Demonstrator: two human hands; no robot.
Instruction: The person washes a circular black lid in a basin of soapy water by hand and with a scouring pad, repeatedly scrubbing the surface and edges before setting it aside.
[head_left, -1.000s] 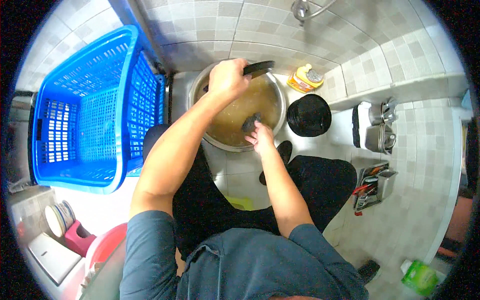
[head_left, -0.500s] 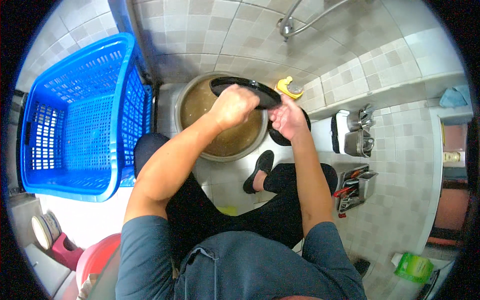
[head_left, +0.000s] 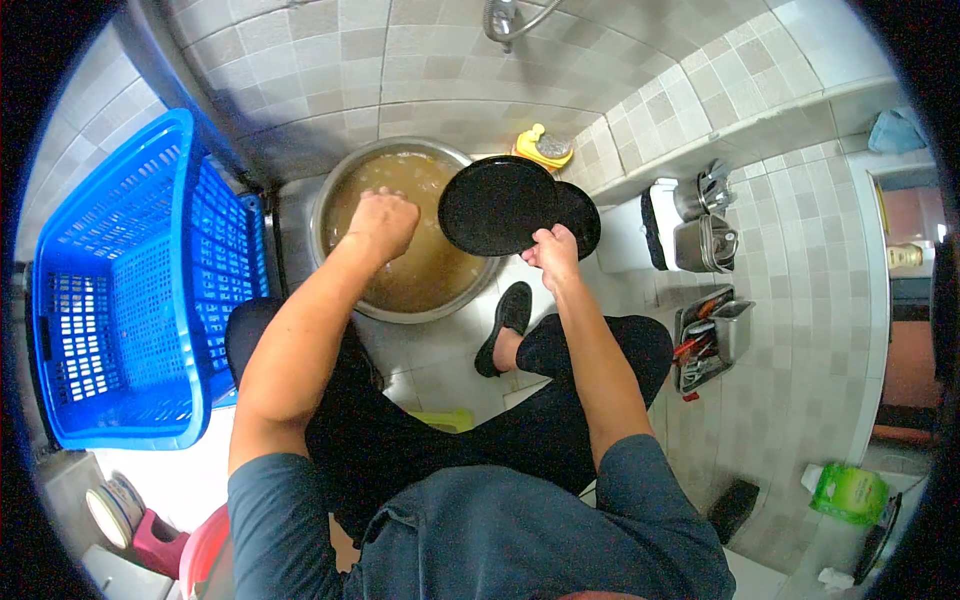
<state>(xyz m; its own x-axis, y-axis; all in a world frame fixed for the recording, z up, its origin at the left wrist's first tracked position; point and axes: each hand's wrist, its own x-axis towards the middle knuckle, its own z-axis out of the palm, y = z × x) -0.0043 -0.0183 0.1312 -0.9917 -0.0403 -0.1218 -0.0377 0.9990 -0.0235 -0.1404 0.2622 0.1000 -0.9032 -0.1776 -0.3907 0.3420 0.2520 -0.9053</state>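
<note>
My right hand point(head_left: 553, 258) pinches the lower edge of a round black plate point(head_left: 497, 205), its broad face turned up beside a big metal basin point(head_left: 322, 255). A second round black piece point(head_left: 583, 222) shows partly behind that plate, at its right. Over the murky brown water point(head_left: 425, 265) in the basin, my left hand point(head_left: 383, 225) is closed in a fist, apart from the plate. Whatever the fist holds, if anything, is hidden. A yellow bottle point(head_left: 543, 148) stands behind the plate against the tiled wall.
To the left sits a large blue plastic basket point(head_left: 120, 290). Metal containers with utensils point(head_left: 712, 335) line the right side. A tap point(head_left: 500, 22) is fixed to the wall. Lower left is a pink-red tub point(head_left: 208, 555); lower right, a green pack point(head_left: 848, 495).
My left hand has come off the plate and moved left over the basin. The plate has turned from edge-on to face-up in my right hand. The whole view has shifted slightly.
</note>
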